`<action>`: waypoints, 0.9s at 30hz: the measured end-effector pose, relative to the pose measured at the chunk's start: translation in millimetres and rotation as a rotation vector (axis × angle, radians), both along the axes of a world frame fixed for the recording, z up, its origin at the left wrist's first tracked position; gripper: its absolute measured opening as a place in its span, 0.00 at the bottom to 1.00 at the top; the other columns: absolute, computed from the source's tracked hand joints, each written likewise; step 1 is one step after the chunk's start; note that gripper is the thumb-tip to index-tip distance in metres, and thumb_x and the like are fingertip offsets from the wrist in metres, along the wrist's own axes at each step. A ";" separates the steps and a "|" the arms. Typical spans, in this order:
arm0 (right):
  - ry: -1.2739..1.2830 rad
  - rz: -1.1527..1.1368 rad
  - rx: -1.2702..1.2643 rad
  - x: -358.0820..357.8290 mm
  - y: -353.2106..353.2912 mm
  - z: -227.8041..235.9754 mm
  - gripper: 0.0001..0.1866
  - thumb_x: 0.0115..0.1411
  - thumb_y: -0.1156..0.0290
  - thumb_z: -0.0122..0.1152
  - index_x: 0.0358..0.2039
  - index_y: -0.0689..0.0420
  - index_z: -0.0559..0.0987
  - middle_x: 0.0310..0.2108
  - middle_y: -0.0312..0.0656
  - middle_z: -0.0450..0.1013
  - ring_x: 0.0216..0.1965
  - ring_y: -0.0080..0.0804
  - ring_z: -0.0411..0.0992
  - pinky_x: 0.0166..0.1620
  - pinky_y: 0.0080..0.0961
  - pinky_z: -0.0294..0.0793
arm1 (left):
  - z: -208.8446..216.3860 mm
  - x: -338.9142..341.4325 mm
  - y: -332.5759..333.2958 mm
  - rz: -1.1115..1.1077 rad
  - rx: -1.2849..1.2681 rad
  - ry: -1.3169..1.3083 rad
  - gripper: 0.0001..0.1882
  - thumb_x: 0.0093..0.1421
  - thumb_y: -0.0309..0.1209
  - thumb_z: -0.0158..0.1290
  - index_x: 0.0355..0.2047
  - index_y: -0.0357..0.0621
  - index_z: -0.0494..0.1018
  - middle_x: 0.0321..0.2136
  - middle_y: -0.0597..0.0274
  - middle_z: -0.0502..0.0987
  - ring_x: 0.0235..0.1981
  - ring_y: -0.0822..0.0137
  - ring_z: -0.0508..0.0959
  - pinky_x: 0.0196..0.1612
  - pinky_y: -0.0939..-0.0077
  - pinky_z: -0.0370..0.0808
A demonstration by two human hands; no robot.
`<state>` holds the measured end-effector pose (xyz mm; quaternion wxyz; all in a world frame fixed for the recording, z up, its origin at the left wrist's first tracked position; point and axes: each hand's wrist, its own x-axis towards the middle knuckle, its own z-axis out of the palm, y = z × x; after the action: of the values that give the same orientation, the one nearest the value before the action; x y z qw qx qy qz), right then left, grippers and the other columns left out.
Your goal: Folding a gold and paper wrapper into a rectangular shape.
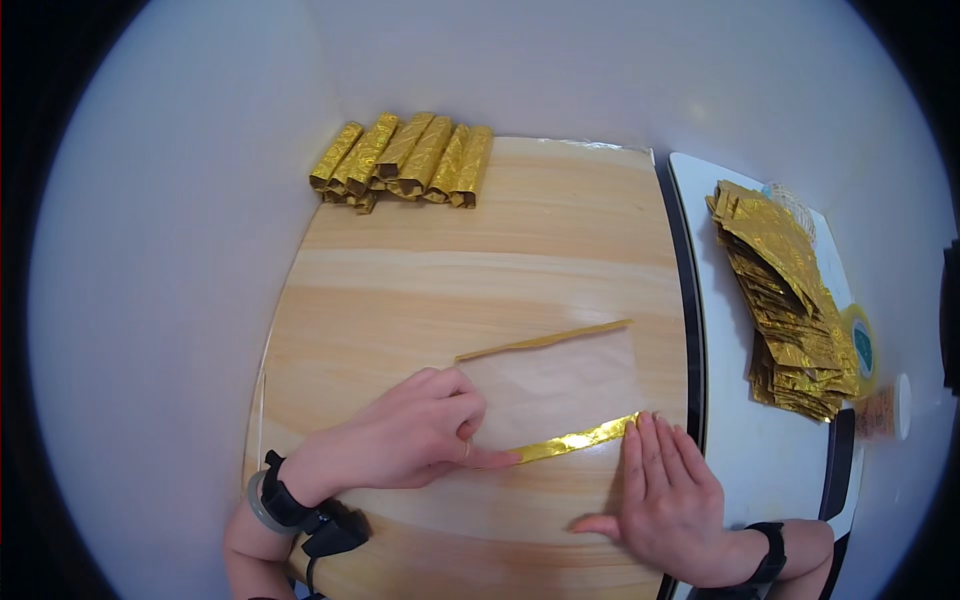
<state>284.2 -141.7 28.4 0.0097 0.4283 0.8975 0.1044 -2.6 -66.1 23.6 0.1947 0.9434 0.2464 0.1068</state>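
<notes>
A thin sheet of paper (pixel 550 385) lies on the wood-grain board, its pale, see-through side facing up. Along its near edge runs a folded strip of shiny gold foil (pixel 578 440); the far edge carries a narrow, duller gold-brown fold (pixel 545 341). My left hand (pixel 425 425) is at the sheet's left side, fingers curled in and one digit stretched along the strip's left end. The curled fingertips are partly hidden. My right hand (pixel 670 490) rests flat, fingers straight and side by side, their tips on the strip's right end, thumb out to the left.
Several rolled gold paper tubes (pixel 425 155) are piled at the board's far left. On a white surface at the right lies a thick stack of gold paper sheets (pixel 785 300). Beside it are a tape roll (pixel 860 345) and a small tub (pixel 885 408). Pale walls (pixel 490 65) enclose the board.
</notes>
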 end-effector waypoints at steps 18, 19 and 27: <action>0.094 0.181 -0.053 7.9 21.1 7.6 0.41 0.59 0.42 0.51 0.47 0.78 0.72 0.47 0.62 0.73 0.51 0.47 0.73 0.64 0.38 0.61 | -9.1 22.8 -17.4 0.000 0.026 -0.200 0.11 0.58 0.29 0.56 0.41 0.50 0.80 0.32 0.63 0.71 0.34 0.62 0.71 0.31 0.70 0.71; 0.094 0.108 -0.029 12.0 25.0 7.9 0.39 0.59 0.44 0.53 0.47 0.78 0.72 0.47 0.61 0.74 0.50 0.46 0.74 0.64 0.38 0.61 | -8.4 22.4 -17.0 0.004 0.027 -0.202 0.11 0.58 0.29 0.56 0.41 0.50 0.80 0.32 0.63 0.71 0.34 0.62 0.71 0.31 0.70 0.71; -0.017 -0.103 0.064 20.9 34.4 4.1 0.41 0.58 0.44 0.54 0.52 0.75 0.70 0.51 0.60 0.71 0.55 0.47 0.70 0.66 0.41 0.56 | -9.1 16.2 -17.5 -0.012 -0.031 -0.180 0.15 0.57 0.26 0.55 0.45 0.48 0.79 0.35 0.62 0.70 0.36 0.61 0.70 0.35 0.71 0.71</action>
<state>305.1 -107.3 32.6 0.0091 0.4729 0.8705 0.1361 13.6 -83.6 14.5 0.2315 0.9283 0.2238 0.1862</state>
